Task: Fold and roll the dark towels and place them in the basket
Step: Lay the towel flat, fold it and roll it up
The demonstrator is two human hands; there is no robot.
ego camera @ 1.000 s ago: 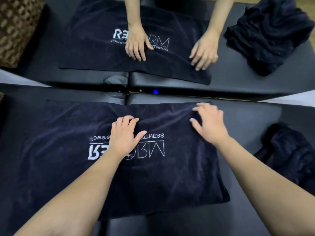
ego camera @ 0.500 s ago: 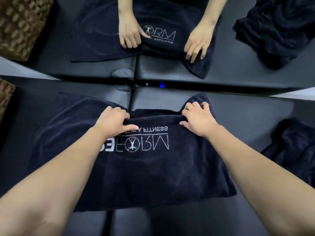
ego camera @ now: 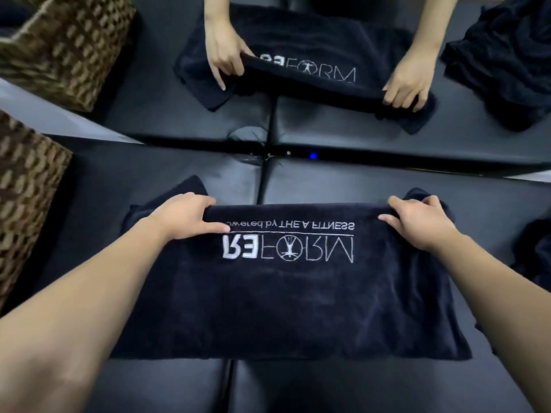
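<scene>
A dark navy towel (ego camera: pixel 286 302) with white REFORM lettering lies on the black padded table (ego camera: pixel 357 186) in front of me. Its far edge is folded over toward me. My left hand (ego camera: pixel 185 216) grips that folded edge at the left end, thumb on top and fingers curled under. At the right end my right hand (ego camera: pixel 423 225) grips the same edge. A woven brown basket (ego camera: pixel 26 192) stands at the left edge.
A mirror ahead reflects the scene: hands holding the towel (ego camera: pixel 301 73), a basket (ego camera: pixel 68 46) and a pile of dark towels (ego camera: pixel 507 61). Another heap of dark towels (ego camera: pixel 536 251) lies on the table at my right. A blue light (ego camera: pixel 313 155) glows at the mirror's base.
Both hands went from lying flat on the spread towel to gripping its far edge. They have moved apart to its ends and pulled the fold toward me, uncovering the full lettering.
</scene>
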